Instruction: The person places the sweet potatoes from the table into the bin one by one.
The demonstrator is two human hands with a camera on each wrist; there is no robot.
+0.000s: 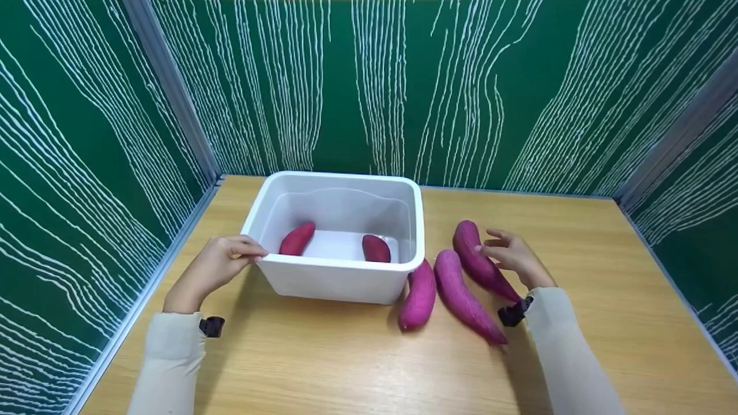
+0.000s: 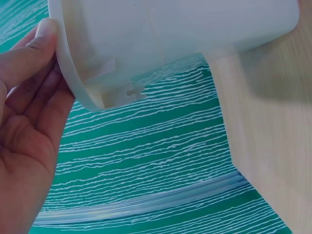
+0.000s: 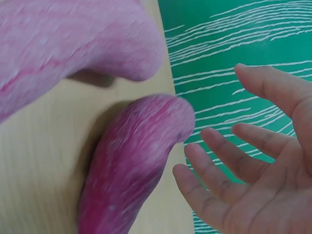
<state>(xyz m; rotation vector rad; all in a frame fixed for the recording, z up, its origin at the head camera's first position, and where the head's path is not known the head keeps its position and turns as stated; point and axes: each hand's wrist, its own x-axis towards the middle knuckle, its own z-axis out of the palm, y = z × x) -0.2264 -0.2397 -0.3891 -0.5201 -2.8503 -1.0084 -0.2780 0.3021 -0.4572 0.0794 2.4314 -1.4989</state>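
Observation:
My left hand (image 1: 214, 262) pinches the near left corner rim of a white plastic bin (image 1: 340, 281); in the left wrist view the thumb lies on the rim, fingers behind it. Inside the bin lie two red-skinned sweet potatoes, one at the left (image 1: 298, 239) and one at the right (image 1: 376, 249). My right hand (image 1: 515, 256) hovers beside the farthest purple-pink sweet potato (image 1: 478, 256) on the table. In the right wrist view its fingers are spread and hold nothing, near the rounded end of a sweet potato (image 3: 136, 156).
Two more purple-pink sweet potatoes lie on the wooden table (image 1: 323, 357), a long one (image 1: 464, 297) in the middle and one (image 1: 419, 297) against the bin's right side. Green walls (image 1: 380, 86) with white wavy lines and metal edging enclose the table's back and sides.

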